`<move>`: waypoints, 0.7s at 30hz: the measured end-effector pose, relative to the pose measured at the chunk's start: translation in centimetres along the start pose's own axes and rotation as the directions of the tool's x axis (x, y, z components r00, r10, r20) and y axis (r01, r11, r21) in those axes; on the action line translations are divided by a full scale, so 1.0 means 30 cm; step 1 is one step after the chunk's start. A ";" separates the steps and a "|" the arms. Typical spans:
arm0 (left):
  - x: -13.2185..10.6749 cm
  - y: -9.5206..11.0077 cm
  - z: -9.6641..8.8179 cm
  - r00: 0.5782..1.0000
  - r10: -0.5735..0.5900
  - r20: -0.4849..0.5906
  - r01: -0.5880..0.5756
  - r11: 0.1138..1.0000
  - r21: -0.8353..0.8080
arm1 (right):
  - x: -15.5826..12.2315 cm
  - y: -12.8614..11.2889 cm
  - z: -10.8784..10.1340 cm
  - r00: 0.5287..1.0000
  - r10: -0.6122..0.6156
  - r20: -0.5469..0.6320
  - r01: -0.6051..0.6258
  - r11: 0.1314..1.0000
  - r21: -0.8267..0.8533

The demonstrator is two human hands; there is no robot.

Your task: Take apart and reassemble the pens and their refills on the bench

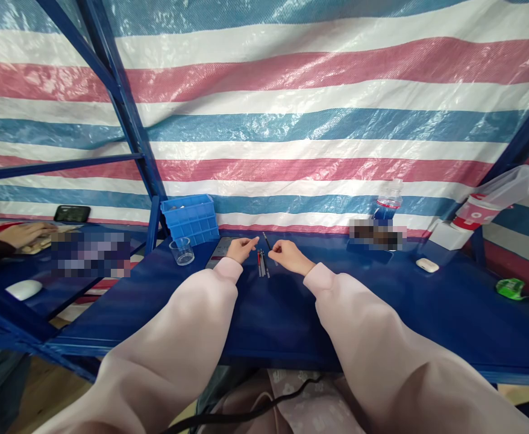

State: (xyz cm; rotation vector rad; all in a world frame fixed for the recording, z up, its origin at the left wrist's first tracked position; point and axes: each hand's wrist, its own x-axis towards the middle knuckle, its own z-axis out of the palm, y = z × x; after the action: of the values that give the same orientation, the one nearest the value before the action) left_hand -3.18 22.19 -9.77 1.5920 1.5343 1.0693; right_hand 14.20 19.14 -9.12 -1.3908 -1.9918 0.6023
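My right hand (pixel 288 254) is closed in a pinch around a slim dark pen refill (pixel 266 240), which tilts up and to the left from the fingertips. Across a small gap, my left hand (pixel 241 248) has thumb and fingers pressed together; anything between them is too small to make out. Several thin refills (pixel 262 264), one with red on it, lie side by side on the blue table (pixel 282 325) just below and between both hands. A dark flat panel (pixel 218 252) lies partly under my left hand.
Left of my hands are a blue plastic crate (pixel 191 220) and a clear cup (pixel 182 252). On the right stand a bottle (pixel 387 202), a white box (pixel 447 235), a white case (pixel 427 265) and a green wrapper (pixel 510 289). Another person's hand (pixel 32 234) is at the far left.
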 end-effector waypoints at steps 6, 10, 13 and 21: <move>-0.004 0.012 -0.006 0.999 -0.025 0.043 0.036 0.960 -0.278 | -0.019 -0.049 0.028 0.995 -0.097 -0.016 0.098 0.994 0.043; 0.004 0.007 -0.007 0.998 -0.011 0.061 0.033 0.920 -0.391 | -0.021 -0.048 0.037 0.995 -0.101 0.001 0.101 0.993 0.056; 0.003 0.009 -0.006 0.998 -0.002 0.068 0.031 0.900 -0.434 | -0.023 -0.044 0.039 0.994 -0.105 0.007 0.104 0.992 0.069; -0.002 0.018 -0.021 0.997 0.048 -0.059 -0.065 0.938 -0.340 | -0.040 -0.052 0.043 0.995 -0.079 0.054 0.078 0.997 0.013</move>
State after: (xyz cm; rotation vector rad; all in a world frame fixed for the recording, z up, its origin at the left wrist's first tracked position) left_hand -3.50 22.05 -9.01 1.3823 1.2560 1.3361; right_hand 12.54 17.46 -9.24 -1.2956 -2.0727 0.6210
